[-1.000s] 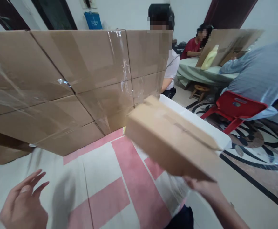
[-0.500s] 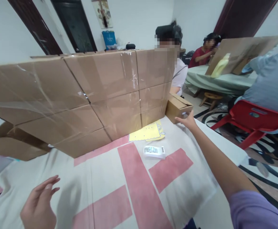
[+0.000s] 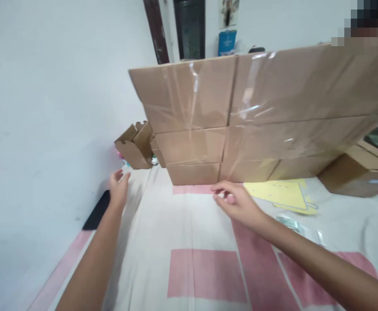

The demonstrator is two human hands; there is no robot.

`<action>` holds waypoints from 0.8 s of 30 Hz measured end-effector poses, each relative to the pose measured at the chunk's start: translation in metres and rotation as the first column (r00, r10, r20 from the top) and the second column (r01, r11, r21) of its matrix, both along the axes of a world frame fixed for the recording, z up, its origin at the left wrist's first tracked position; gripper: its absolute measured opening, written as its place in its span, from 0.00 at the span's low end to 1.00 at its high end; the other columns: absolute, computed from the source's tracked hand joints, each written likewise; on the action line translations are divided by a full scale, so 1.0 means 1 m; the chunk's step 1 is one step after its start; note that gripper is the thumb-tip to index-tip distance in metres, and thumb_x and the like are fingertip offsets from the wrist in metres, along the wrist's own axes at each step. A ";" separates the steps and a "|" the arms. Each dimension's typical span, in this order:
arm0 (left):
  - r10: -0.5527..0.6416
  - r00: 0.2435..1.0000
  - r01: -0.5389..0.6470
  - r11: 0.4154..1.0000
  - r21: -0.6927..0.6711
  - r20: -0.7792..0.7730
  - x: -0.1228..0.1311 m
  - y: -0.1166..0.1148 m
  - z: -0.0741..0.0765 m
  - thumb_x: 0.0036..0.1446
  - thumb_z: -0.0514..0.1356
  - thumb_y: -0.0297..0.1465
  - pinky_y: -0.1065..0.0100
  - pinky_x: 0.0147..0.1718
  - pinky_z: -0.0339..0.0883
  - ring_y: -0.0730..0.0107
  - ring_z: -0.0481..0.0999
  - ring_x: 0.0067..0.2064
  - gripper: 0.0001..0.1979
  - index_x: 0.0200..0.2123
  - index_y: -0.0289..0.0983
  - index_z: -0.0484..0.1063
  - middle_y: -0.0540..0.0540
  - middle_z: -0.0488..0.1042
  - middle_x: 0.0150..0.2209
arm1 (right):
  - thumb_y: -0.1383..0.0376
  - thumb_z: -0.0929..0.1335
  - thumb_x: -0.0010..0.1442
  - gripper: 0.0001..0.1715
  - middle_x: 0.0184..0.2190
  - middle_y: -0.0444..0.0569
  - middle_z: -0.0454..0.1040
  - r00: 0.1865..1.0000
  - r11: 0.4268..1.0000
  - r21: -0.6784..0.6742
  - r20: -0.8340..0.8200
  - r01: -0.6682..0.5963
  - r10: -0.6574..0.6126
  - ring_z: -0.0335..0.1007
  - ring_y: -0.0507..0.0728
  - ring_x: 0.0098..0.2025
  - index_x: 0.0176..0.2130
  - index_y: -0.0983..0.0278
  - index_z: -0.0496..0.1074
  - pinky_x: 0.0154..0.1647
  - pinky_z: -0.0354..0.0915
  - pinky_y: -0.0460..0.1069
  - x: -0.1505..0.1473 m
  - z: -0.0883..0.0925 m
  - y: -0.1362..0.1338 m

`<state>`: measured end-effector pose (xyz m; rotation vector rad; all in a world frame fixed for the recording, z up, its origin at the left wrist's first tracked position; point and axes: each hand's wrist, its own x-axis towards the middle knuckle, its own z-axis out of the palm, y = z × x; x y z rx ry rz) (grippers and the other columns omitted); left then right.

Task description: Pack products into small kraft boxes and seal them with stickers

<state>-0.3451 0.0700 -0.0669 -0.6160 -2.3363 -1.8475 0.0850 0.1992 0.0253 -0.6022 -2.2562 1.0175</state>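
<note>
From my remote seat, I see the open carton [image 3: 129, 153] on the cloth [image 3: 156, 233], beyond my left hand [image 3: 119, 186] and slightly rightward (this hand is nearer; its fingers are apart). My right hand [image 3: 239, 204], before the cardboard panel [image 3: 192, 144], curls loosely, thumb parted.

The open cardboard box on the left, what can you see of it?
The open cardboard box is plain brown, with raised flaps and notches along its top edge. It stands on the pale cloth, left of the taped cardboard panel. Its contents are hidden. The left hand is in front of it, apparently not touching it.
</note>
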 end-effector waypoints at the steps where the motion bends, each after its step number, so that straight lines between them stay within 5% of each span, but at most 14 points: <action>1: 0.019 0.999 -0.019 1.000 0.017 0.041 -0.010 0.016 -0.004 0.58 0.66 0.38 0.49 0.58 0.71 0.52 0.73 0.60 0.24 0.56 0.36 0.72 0.37 0.74 0.58 | 0.62 0.67 0.63 0.11 0.42 0.52 0.81 0.997 0.996 -0.024 0.005 -0.081 0.081 0.77 0.59 0.43 0.44 0.60 0.77 0.40 0.71 0.54 -0.034 -0.005 -0.010; 4: 0.032 0.991 -0.042 0.996 0.076 0.126 -0.033 0.055 -0.013 0.64 0.64 0.38 0.46 0.58 0.70 0.53 0.73 0.60 0.23 0.60 0.37 0.69 0.38 0.70 0.62 | 0.65 0.70 0.60 0.17 0.47 0.55 0.81 0.980 0.969 -0.147 0.014 -0.197 0.201 0.78 0.61 0.47 0.49 0.62 0.77 0.44 0.72 0.56 -0.132 -0.025 -0.029; 7: 0.038 0.983 -0.067 0.986 0.152 0.181 -0.056 0.077 -0.019 0.66 0.62 0.39 0.47 0.56 0.72 0.55 0.74 0.58 0.22 0.60 0.38 0.69 0.39 0.70 0.61 | 0.68 0.71 0.57 0.22 0.48 0.55 0.81 0.995 0.930 -0.353 -0.051 -0.100 0.087 0.78 0.62 0.50 0.52 0.62 0.76 0.52 0.72 0.58 -0.223 -0.046 -0.029; 12: 0.044 0.974 -0.100 0.964 0.247 0.222 -0.100 0.083 -0.032 0.66 0.62 0.40 0.47 0.56 0.72 0.54 0.74 0.58 0.23 0.61 0.38 0.69 0.38 0.70 0.61 | 0.66 0.68 0.59 0.37 0.67 0.63 0.67 0.992 0.908 -0.418 -0.123 -0.034 -0.019 0.65 0.63 0.68 0.66 0.69 0.63 0.65 0.66 0.56 -0.337 -0.071 -0.007; 17: 0.020 0.978 -0.066 0.974 0.219 0.209 -0.128 0.081 -0.050 0.67 0.61 0.40 0.50 0.53 0.74 0.57 0.76 0.55 0.20 0.58 0.37 0.71 0.39 0.73 0.58 | 0.64 0.66 0.58 0.45 0.72 0.63 0.59 0.979 0.876 -0.483 -0.183 -0.012 -0.087 0.58 0.62 0.72 0.71 0.71 0.55 0.69 0.62 0.56 -0.390 -0.091 0.010; 24: 0.089 0.985 -0.099 0.993 0.059 0.148 -0.139 0.084 -0.061 0.66 0.62 0.39 0.51 0.53 0.74 0.59 0.77 0.52 0.17 0.53 0.36 0.73 0.41 0.75 0.54 | 0.64 0.67 0.56 0.48 0.71 0.59 0.62 0.960 0.885 -0.465 -0.259 -0.028 -0.105 0.60 0.61 0.71 0.72 0.69 0.55 0.72 0.58 0.56 -0.403 -0.106 0.018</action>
